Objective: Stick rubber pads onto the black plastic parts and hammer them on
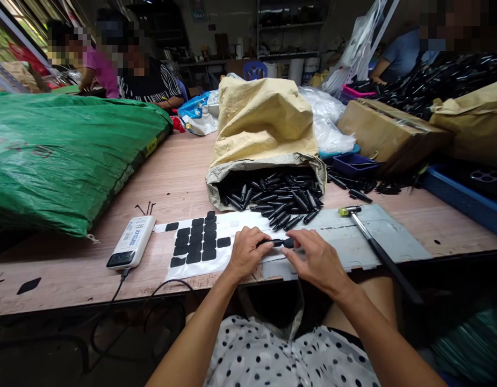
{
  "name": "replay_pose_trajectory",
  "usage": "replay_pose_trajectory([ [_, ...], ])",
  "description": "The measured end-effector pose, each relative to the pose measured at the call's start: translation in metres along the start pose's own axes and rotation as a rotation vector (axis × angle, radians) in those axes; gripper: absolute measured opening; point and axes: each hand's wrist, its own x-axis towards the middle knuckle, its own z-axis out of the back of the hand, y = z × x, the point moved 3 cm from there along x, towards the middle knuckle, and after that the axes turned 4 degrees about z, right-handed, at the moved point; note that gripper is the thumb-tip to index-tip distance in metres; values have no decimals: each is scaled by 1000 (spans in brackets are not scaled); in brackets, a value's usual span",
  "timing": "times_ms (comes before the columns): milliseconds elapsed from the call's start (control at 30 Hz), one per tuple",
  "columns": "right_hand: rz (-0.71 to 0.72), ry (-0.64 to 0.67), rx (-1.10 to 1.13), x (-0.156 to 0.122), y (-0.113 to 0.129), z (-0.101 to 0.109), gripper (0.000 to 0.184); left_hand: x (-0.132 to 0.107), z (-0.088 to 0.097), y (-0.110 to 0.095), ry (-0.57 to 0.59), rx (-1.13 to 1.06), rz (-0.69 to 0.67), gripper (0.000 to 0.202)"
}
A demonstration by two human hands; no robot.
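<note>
Table [184, 172]: while shelves [288, 32] stand along the dim far wall, wood grain runs toward the near side; co-workers sit beyond it, two at far left — in pink [101, 67] and stripes [147, 88] — and one in blue [401, 54] at far right.
Paper sack [264, 123]: far middle, mouth facing near, black tubes [276, 199] spilling from it.
Green sack [71, 156]: bulging across the left, contents hidden.
Right side: a purple tray [355, 165] in front of a cardboard box [367, 129]; nearer, a blue tray [460, 198] holds something dark.
White sheet [222, 263]: black patches [196, 236] in rows, right of a white power bank [136, 236].
Left hand [248, 247]: fingers clamped on one black tube [276, 243], held level above the near middle.
Right hand [315, 255]: thumb and fingers pinched on its right end.
Near edge: a hammer [379, 250] crosses the grey board [345, 247], handle jutting past the edge.
Open room: a strip of wood shows between the sacks.
</note>
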Motion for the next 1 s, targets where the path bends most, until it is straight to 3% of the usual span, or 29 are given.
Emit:
replay_pose_trajectory([
  [100, 31, 22, -98, 4, 13, -12, 18, 0, 0, 0, 4, 23, -11, 18],
  [267, 55, 54, -151, 4, 13, -18, 16, -1, -1, 1, -13, 38, -12, 18],
  [667, -24, -66, 8, 4, 16, -44, 12, 0, -5, 4, -34, 39, -55, 15],
  [1000, -60, -31, 266, 5, 3, -33, 7, -1, -4, 1, -74, 37, -26, 14],
])
